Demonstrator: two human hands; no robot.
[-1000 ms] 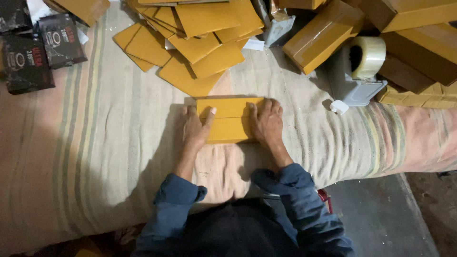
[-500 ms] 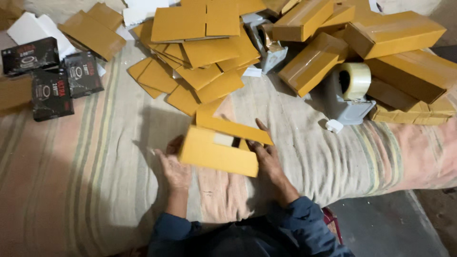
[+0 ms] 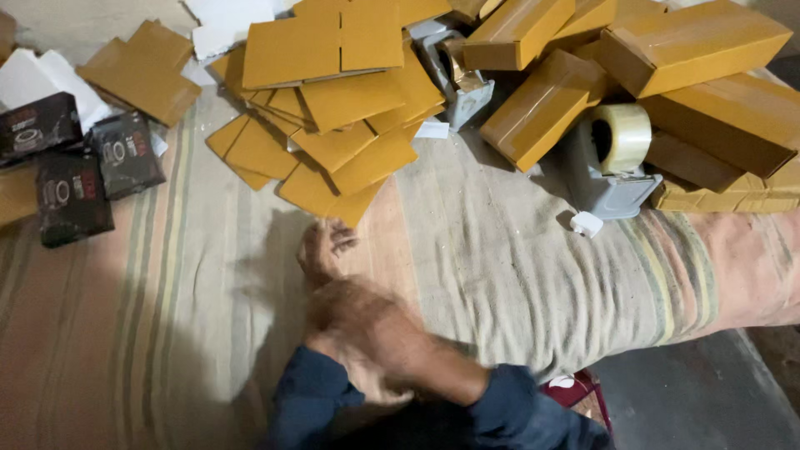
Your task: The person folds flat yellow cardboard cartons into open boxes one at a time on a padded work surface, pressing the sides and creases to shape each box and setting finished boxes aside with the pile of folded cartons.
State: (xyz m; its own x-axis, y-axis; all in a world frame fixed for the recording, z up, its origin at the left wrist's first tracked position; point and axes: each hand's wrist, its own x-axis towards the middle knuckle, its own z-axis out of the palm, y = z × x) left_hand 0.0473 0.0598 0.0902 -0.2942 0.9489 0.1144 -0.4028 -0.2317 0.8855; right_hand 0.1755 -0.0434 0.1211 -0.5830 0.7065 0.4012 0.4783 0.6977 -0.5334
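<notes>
- Where the left hand [image 3: 327, 248] rests on the striped cloth [image 3: 517, 275], its fingers are loosely spread and hold nothing. The fingertips lie just short of the nearest flat cardboard blank [image 3: 332, 193].
- That blank lies flat at the near edge of the pile of blanks [image 3: 350, 100]. It sits skewed on the cloth, long axis running from lower left to upper right, with one corner pointing down at the left hand. I cannot tell whether the fingers touch that corner.
- The right hand [image 3: 360, 323] is a motion-blurred mass nearer the body, lying across the left wrist. I cannot make out its grip, or whether it holds anything.
- The blanks overlap one another at mixed angles, so most show only in part.
- To the right of the pile is a heap of closed cardboard boxes [image 3: 542, 108], with long axes at varied slants.
- A grey tape dispenser [image 3: 607, 179] with a pale tape roll [image 3: 621, 137] stands in front of the boxes, well apart from both hands.
- A second grey dispenser [image 3: 462, 92] is half buried between the blanks and the boxes.
- At far left lie dark printed packets [image 3: 71, 179], with white sheets [image 3: 33, 75] behind them.
- Both dark blue sleeves [image 3: 312, 392] are cut off by the lower edge.
</notes>
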